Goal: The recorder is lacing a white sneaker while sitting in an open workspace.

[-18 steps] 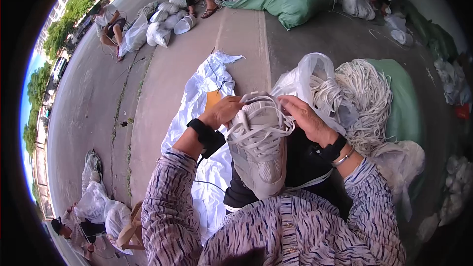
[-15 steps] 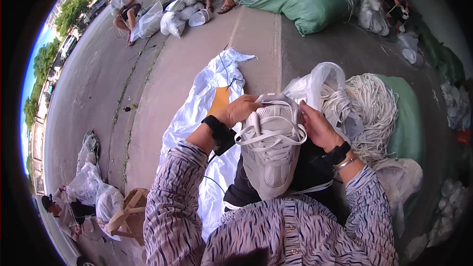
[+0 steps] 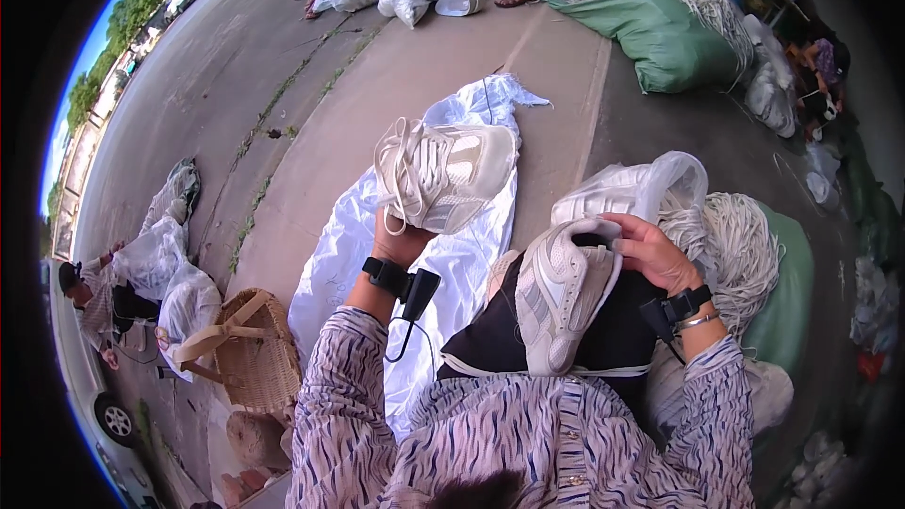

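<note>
My left hand [image 3: 402, 239] is closed under a beige-and-white sneaker [image 3: 452, 170], raised over the white plastic sheet [image 3: 341, 254]. Loops of white lace hang at this sneaker's left end, above my hand. On my dark-covered lap rests a second sneaker [image 3: 554, 306] of the same colours, toe toward me, with no lace visible along its eyelets. The fingers of my right hand [image 3: 657, 253] pinch the edge of its ankle opening. Both wrists carry black straps with small devices.
Beyond my right hand, white laces [image 3: 726, 259] lie bundled on a green sack [image 3: 781, 287], beside a clear plastic bag [image 3: 674, 179]. A wicker basket [image 3: 256, 358] stands at my left. Farther off are a large green sack [image 3: 674, 42], white bags [image 3: 405, 0] and seated people.
My left hand has carried the laced sneaker leftward, off my lap and over the sheet. My right hand now holds the second sneaker there. The view has shifted left.
</note>
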{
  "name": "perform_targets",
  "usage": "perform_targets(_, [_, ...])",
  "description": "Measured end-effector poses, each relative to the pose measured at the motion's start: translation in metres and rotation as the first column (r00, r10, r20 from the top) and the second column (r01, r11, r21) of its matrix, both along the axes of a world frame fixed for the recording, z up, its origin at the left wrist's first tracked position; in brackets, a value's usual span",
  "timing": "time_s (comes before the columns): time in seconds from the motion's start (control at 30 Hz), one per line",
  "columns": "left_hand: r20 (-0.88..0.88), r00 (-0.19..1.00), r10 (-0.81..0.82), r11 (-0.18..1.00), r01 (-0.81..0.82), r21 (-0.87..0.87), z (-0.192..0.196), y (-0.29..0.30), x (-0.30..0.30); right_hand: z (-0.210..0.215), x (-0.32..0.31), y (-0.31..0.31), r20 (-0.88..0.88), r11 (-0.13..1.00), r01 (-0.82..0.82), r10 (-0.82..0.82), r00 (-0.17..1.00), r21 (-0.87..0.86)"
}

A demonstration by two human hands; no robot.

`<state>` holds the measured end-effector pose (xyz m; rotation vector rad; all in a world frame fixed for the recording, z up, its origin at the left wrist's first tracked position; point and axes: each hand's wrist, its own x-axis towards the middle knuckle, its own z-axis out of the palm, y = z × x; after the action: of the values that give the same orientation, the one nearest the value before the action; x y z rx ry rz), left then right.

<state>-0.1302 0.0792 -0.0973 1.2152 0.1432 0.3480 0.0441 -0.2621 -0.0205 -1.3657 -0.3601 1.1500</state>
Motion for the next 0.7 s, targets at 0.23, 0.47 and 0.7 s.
perform_targets(0.23, [-0.231,0.971,-0.062,0.784,-0.096,-0.614,-0.006,-0.031,0.026,0.034,0.007,0.001,0.431,0.994,0.039,-0.079,0.899,0.102])
perform_targets(0.47, [-0.179,0.912,-0.369,0.850,0.253,-0.463,0.028,-0.111,0.089,0.073,0.042,-0.034,0.532,0.943,-0.017,-0.172,0.829,0.332])
perform_targets(0.7, [-0.499,0.720,-0.483,0.865,0.479,-0.146,0.048,-0.114,0.100,0.055,0.031,0.007,0.450,0.991,0.112,-0.131,0.883,0.069])
